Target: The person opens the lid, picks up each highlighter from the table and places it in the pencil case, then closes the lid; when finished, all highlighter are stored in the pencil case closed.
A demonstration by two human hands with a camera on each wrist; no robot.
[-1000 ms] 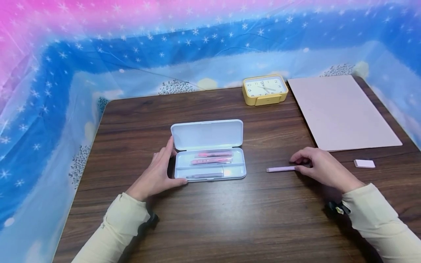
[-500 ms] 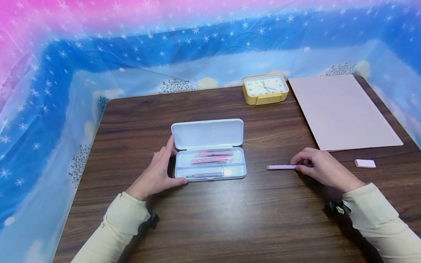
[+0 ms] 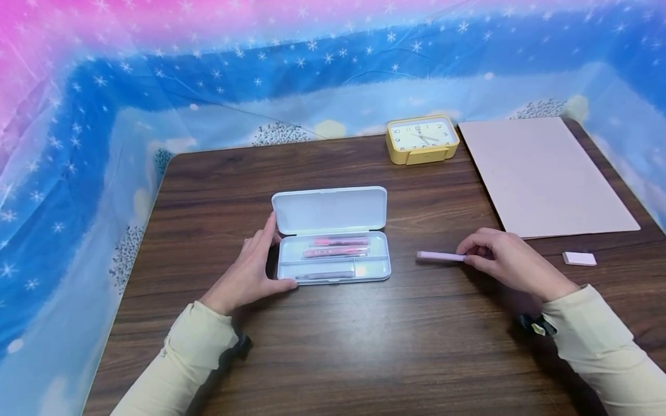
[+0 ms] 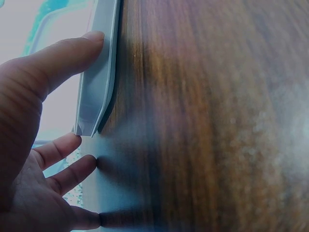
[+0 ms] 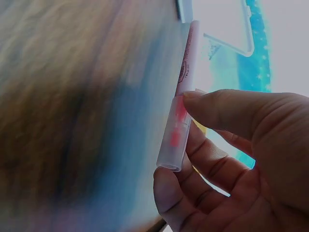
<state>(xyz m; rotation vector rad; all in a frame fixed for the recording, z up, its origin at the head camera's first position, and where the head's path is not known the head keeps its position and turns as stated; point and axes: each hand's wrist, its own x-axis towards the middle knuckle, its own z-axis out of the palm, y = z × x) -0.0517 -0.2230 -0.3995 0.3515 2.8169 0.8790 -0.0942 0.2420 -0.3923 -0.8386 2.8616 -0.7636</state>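
Note:
A white pencil case point(image 3: 330, 210) stands with its lid raised, mid-table. Two pinkish-red pens point(image 3: 335, 252) lie in its rear compartment, and a pale slim pen point(image 3: 325, 275) in the front one. My left hand point(image 3: 244, 271) rests at the case's left end, thumb against the front wall point(image 4: 99, 72), other fingers extended and spread. To the right, my right hand point(image 3: 512, 263) pinches a pale marker point(image 5: 188, 63) between thumb and fingers. The marker has a translucent cap with a red tip inside, and its far end points left toward the case.
A white eraser point(image 3: 579, 259) lies right of my right hand. Behind it is a flat pale pink board point(image 3: 551, 179). A yellow clock point(image 3: 422, 140) stands at the back edge. A patterned blue and pink cloth point(image 3: 312, 75) surrounds the table.
My right hand has lifted the marker slightly and shifted it a little left, toward the case. My left hand stays at the case.

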